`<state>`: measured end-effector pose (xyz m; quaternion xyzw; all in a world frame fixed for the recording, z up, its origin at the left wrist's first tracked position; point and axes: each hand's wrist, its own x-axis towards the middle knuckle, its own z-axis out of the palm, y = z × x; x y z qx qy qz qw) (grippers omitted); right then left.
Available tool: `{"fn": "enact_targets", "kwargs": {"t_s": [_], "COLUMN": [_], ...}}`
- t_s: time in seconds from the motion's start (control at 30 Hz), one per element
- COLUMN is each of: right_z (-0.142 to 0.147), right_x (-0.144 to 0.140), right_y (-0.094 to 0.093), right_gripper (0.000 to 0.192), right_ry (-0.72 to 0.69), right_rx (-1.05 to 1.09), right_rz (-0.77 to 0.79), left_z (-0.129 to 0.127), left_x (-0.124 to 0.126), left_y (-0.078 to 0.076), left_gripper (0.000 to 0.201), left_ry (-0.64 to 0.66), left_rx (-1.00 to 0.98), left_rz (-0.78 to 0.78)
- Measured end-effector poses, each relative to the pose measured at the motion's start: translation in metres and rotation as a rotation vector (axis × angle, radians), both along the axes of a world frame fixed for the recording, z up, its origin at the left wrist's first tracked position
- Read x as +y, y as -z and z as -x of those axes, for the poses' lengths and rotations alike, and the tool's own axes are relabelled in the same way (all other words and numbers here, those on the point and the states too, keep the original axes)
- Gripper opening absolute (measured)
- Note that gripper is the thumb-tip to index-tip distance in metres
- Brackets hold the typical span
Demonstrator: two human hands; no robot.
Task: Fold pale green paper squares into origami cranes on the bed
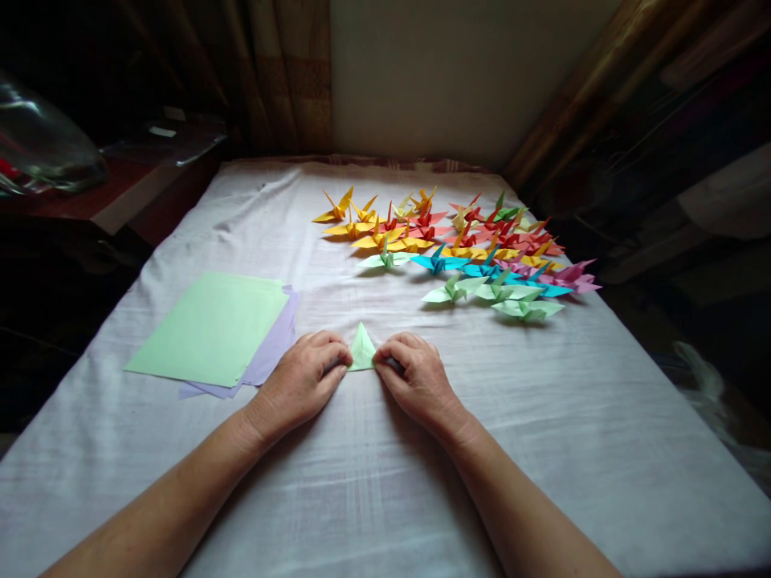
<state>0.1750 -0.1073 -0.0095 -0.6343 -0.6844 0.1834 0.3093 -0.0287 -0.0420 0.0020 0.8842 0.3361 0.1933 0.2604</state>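
A small piece of light green origami paper (362,352), folded to a triangle with its point away from me, lies on the cloth at the middle. My left hand (310,369) pinches its left corner between thumb and curled fingers. At the opposite corner my right hand (415,376) pinches in the same way, thumb and fingertips pressed together. The corners themselves are hidden by my fingers. Left of my left hand is a stack of flat light green sheets (208,329), with purple sheets (274,341) showing beneath it.
Several folded paper cranes in yellow (352,229), red, blue (439,262), pink (577,277) and green (454,291) stand in rows at the back right. A white cloth (361,498) with some creases covers the table. Clear plastic packaging (174,138) lies on a reddish surface at the left.
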Motion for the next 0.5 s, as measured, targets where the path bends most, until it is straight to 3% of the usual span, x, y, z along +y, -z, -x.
{"fn": "enact_targets", "kwargs": {"t_s": [0.5], "right_z": [0.0008], "right_x": [-0.0004], "right_y": [0.0048], "right_gripper": [0.012], "right_ry": [-0.002], "right_rx": [-0.039], "right_rz": [-0.063], "left_z": [0.0025], "left_x": [-0.0012], "left_y": [0.0049], "left_gripper": [0.012], "left_ry": [-0.002], "left_rx": [-0.020], "left_rz": [-0.014]}}
